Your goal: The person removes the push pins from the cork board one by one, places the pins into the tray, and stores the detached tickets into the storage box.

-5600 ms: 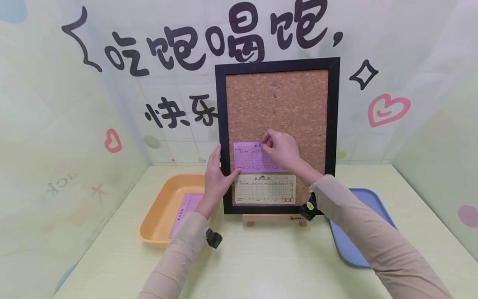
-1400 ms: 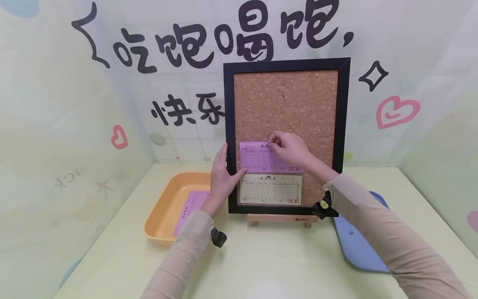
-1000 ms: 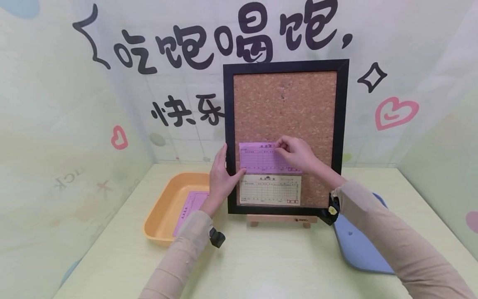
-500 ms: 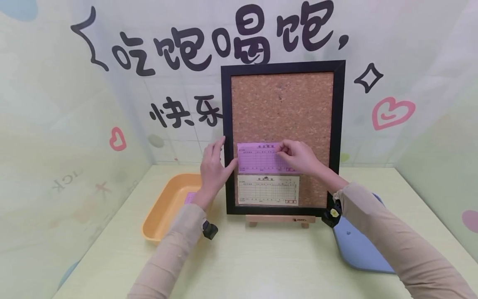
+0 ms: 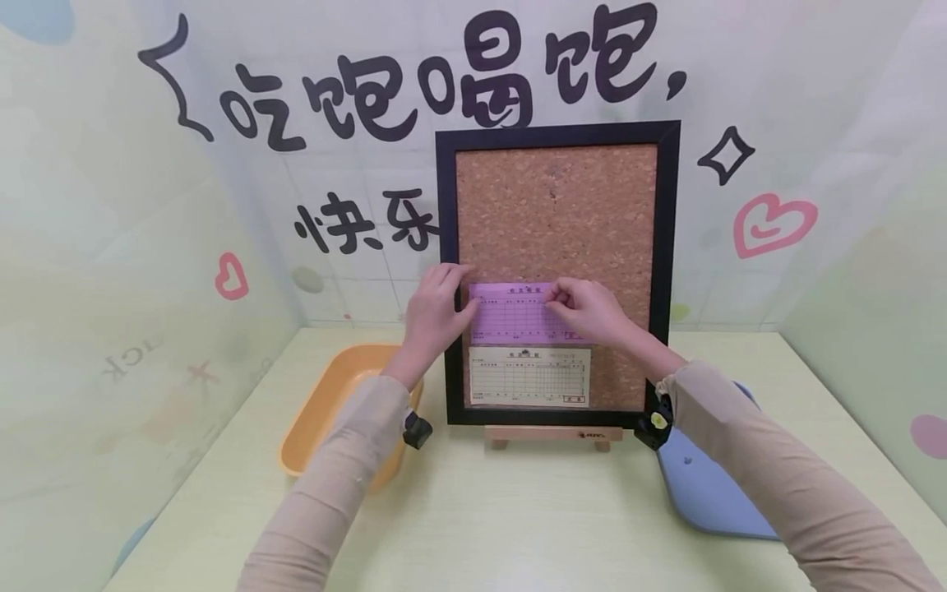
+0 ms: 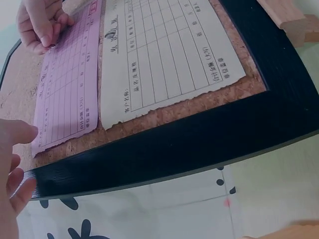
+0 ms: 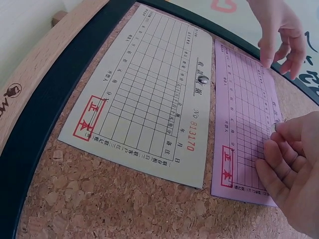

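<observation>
A purple receipt slip [image 5: 510, 312] lies against the framed corkboard [image 5: 555, 205], above a white receipt slip [image 5: 528, 378]. A silver thumbtack [image 7: 203, 79] fixes the white slip. My right hand [image 5: 592, 311] is at the purple slip's upper edge, thumb and index together; a tiny shiny bit between their tips looks like a thumbtack [image 7: 275, 127], mostly covered. At the slip's upper left corner is my left hand [image 5: 435, 308]. Its thumb meets the slip's left edge, and its other fingers reach over the black frame, loosely extended.
The corkboard stands on a small wooden easel [image 5: 551, 433]. Left of it sits an orange tray [image 5: 311, 419], partly behind my left sleeve. A blue tray [image 5: 710, 493] with a small dark tack lies to the right, under my right forearm.
My left hand has let go of the frame's side and moved up to the purple slip's corner. My right fingertips have shifted slightly right and down along the slip.
</observation>
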`<move>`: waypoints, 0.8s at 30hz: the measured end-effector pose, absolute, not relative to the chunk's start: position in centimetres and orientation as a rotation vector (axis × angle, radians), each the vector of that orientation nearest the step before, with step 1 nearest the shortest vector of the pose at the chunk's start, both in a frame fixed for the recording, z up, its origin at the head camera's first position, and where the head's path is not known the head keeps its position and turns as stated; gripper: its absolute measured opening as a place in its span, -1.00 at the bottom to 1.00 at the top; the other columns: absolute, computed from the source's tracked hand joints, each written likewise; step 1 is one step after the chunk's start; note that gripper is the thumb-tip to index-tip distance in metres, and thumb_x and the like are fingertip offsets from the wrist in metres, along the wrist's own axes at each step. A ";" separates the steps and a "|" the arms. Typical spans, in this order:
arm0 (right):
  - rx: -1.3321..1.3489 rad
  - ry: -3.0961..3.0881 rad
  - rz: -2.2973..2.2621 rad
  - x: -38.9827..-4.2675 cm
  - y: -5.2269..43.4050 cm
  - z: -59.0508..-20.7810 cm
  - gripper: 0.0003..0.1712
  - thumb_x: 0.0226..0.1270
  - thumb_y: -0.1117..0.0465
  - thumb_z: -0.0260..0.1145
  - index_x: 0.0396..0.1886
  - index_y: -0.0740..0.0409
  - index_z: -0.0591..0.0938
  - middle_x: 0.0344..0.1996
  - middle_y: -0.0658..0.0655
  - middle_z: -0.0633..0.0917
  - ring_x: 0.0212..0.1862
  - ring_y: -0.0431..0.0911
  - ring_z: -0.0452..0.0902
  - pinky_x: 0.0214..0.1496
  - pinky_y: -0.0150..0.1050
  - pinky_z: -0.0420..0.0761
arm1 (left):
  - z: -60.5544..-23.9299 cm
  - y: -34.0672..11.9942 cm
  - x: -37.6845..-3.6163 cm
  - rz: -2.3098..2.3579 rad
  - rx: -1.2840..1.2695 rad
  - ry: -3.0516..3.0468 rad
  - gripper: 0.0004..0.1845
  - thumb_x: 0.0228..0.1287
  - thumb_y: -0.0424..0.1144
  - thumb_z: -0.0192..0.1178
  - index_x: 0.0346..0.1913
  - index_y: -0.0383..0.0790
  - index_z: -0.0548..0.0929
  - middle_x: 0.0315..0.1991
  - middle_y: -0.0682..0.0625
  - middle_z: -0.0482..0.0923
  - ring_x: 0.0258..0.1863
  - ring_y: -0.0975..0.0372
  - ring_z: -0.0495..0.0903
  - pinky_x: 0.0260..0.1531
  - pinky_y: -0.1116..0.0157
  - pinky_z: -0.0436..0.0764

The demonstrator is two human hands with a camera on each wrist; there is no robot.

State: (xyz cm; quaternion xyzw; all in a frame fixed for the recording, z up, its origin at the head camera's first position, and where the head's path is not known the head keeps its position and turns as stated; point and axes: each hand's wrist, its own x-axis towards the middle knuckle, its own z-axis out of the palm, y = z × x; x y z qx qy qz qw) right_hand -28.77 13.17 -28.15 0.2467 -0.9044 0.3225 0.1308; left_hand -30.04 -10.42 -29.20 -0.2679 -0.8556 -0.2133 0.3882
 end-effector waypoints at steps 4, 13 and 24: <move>0.716 -2.630 0.928 -28.7 13.1 -28.1 -0.90 0.24 0.31 0.16 -0.33 0.22 0.60 -0.56 0.07 0.54 -0.54 -0.14 0.32 -0.51 -0.33 0.29 | -29.4 -10.3 -30.3 -0.528 -0.680 -2.203 -0.63 -0.02 -0.34 0.31 -0.08 -0.31 0.58 -0.20 -0.08 0.54 -0.21 0.12 0.41 -0.27 0.29 0.51; 0.717 -2.622 0.924 -28.6 13.1 -28.0 -0.90 0.24 0.32 0.16 -0.34 0.22 0.60 -0.56 0.07 0.55 -0.54 -0.15 0.32 -0.52 -0.34 0.29 | -29.5 -10.0 -30.6 -0.492 -0.663 -2.237 -0.62 0.00 -0.30 0.30 -0.06 -0.29 0.57 -0.21 -0.08 0.51 -0.27 0.13 0.37 -0.41 0.30 0.49; 0.735 -2.631 0.923 -28.7 13.1 -28.3 -0.92 0.24 0.31 0.18 -0.35 0.22 0.59 -0.58 0.07 0.55 -0.57 -0.14 0.33 -0.52 -0.32 0.30 | -28.7 -10.0 -30.6 -0.421 -0.713 -2.309 -0.69 0.03 -0.30 0.28 -0.11 -0.29 0.58 -0.26 -0.08 0.52 -0.32 0.14 0.38 -0.43 0.31 0.48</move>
